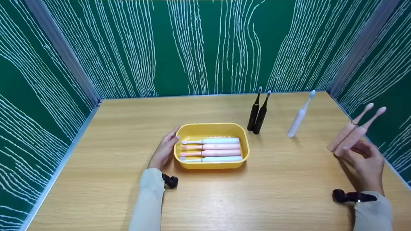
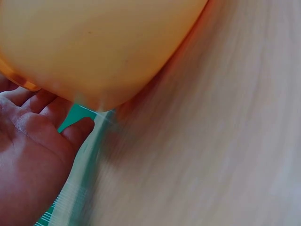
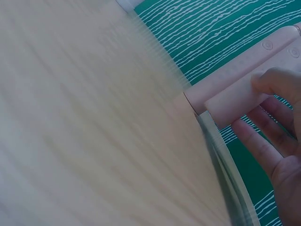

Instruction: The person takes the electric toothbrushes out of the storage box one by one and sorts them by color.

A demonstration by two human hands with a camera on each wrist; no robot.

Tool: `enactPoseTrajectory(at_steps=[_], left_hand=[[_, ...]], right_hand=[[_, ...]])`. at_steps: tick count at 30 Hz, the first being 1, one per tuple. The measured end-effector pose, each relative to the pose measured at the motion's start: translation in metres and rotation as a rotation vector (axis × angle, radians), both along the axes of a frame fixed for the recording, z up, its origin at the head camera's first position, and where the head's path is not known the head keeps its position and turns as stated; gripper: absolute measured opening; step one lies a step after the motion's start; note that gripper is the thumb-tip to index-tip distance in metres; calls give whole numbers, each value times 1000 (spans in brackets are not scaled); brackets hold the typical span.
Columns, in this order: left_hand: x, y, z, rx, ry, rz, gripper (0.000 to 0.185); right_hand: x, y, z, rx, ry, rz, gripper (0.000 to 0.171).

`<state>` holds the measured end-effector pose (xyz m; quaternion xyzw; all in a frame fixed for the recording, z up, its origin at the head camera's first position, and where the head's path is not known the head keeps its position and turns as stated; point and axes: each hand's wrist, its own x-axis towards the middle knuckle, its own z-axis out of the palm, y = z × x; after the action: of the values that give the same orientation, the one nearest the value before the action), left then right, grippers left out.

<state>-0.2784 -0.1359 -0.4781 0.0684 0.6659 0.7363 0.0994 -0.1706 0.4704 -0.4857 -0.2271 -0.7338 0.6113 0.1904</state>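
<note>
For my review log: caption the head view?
Left hand steadies yellow tray of toothbrushes; right hand touches pink toothbrush.

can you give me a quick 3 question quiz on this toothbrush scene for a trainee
1. How many toothbrushes lie in the yellow tray?
2. True or false: the right hand is at the pink toothbrushes standing near the table's right edge.
3. Which thing does the left hand rest against? A) the black toothbrushes B) the yellow tray C) the white toothbrush

Key
1. Four, lying side by side: two pale ones on the outside, two pink between them.
2. True; the right wrist view shows its fingers on the nearer handle.
3. B, at the tray's left end.
</note>
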Motion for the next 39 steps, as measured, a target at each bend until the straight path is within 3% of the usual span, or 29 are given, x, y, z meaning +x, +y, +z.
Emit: enactPoseTrajectory(at_steps=[12,17,21,29,39], left_hand=[[0,0,-1,-5,7,-1,52],[0,-1,-2,-10,47,-21,53],[0,-1,-1,-9,35,-12,53],[0,0,-1,-11,30,5,54],[0,0,-1,1,14,-1,53]], right_hand=[[-2,3,-1,31,-96,11,72],[0,5,-1,-18,-56,26,73],[0,6,-2,-67,-29,41,76],[2,8,-2,-101,-53,65,81],[1,7,-1,70,-140,89,74]])
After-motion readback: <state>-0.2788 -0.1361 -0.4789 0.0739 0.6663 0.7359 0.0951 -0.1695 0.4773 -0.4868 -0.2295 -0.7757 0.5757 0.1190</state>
